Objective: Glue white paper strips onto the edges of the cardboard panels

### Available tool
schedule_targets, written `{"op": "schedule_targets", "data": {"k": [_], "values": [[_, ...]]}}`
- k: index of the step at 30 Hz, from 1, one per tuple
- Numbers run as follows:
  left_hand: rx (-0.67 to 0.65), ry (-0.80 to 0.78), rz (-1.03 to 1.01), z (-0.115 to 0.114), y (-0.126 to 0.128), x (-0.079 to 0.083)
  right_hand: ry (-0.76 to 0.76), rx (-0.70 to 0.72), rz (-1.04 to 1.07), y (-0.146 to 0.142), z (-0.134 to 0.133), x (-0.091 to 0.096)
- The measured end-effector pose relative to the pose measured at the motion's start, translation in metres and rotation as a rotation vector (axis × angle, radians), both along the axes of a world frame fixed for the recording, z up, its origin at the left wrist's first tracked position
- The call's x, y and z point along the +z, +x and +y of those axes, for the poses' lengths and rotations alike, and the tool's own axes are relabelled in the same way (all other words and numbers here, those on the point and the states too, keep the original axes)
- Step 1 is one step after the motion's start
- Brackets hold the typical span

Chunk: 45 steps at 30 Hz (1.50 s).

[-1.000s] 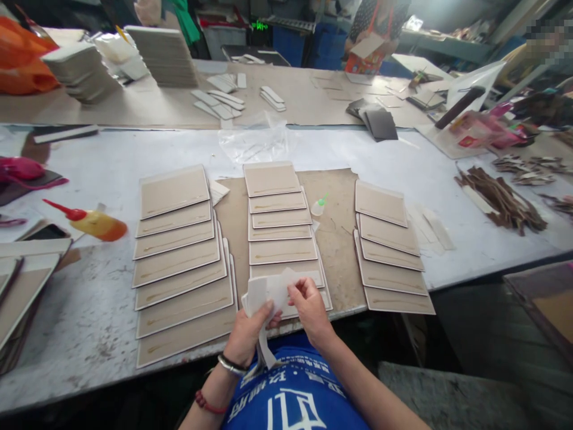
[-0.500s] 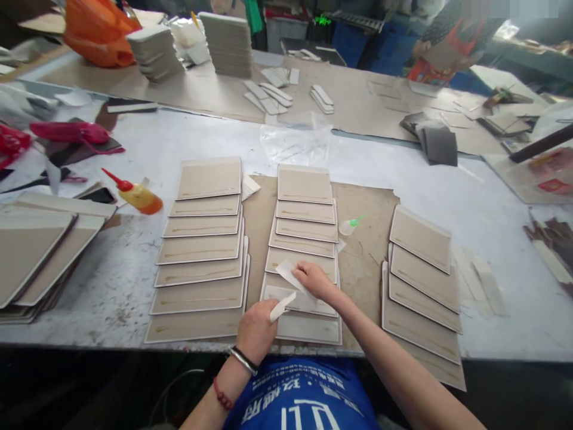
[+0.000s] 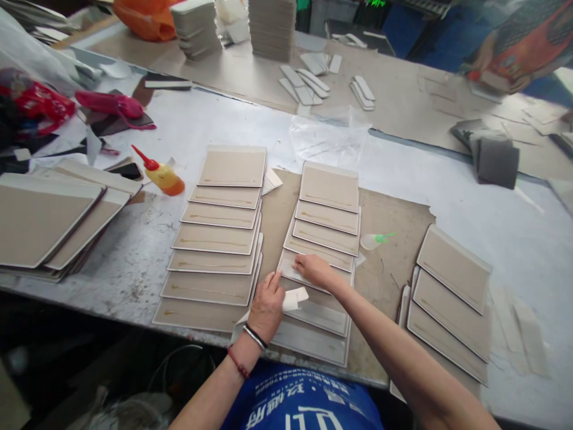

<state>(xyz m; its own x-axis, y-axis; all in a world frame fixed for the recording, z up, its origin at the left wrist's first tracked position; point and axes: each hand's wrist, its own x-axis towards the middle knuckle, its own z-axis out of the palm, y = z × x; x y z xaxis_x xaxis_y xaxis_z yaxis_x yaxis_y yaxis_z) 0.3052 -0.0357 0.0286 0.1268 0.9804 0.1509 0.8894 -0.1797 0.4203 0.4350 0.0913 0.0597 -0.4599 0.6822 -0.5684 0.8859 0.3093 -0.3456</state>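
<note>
Three columns of overlapping tan cards with glue lines lie in front of me: a left column [image 3: 219, 239], a middle column [image 3: 329, 209] and a right column [image 3: 452, 286]. My left hand [image 3: 267, 307] is closed around a bundle of white paper strips [image 3: 295, 297] near the bottom of the middle column. My right hand [image 3: 316, 270] lies flat with fingers pressed on a white strip laid across a middle-column card. A brown cardboard mat [image 3: 389, 239] lies under the middle column.
An orange glue bottle with a red nozzle [image 3: 160, 173] lies left of the cards. A small clear bottle with a green tip [image 3: 373, 240] rests on the mat. Stacked boards [image 3: 49, 221] sit at left, a clear plastic bag [image 3: 329, 134] behind, more card piles [image 3: 273, 27] on the far table.
My right hand carried a white strip from the bundle onto a middle-column card and now presses it flat. My left hand dropped lower beside the column with the bundle. The camera swung left.
</note>
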Motion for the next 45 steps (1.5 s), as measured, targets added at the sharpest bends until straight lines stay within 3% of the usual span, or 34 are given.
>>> {"op": "schedule_targets", "data": {"k": [13,18,23,26,34,45], "values": [[-0.038,-0.071,0.089,0.011,0.001,-0.002,0.017,0.037,-0.074,-0.004,0.000,0.004],[-0.037,-0.076,0.077,0.012,0.002,-0.004,-0.038,0.011,-0.063,0.027,0.001,0.017],[-0.083,-0.067,0.044,0.013,-0.002,-0.004,-0.035,-0.139,-0.090,0.081,-0.013,0.020],[-0.120,-0.067,0.046,0.013,-0.006,-0.004,0.013,-0.284,-0.119,0.097,-0.028,0.013],[-0.170,-0.071,0.083,0.013,-0.009,-0.007,0.125,-0.524,-0.209,0.094,-0.052,0.004],[-0.156,-0.086,0.078,0.011,-0.007,-0.004,0.142,-0.536,-0.239,0.091,-0.054,-0.001]]}}
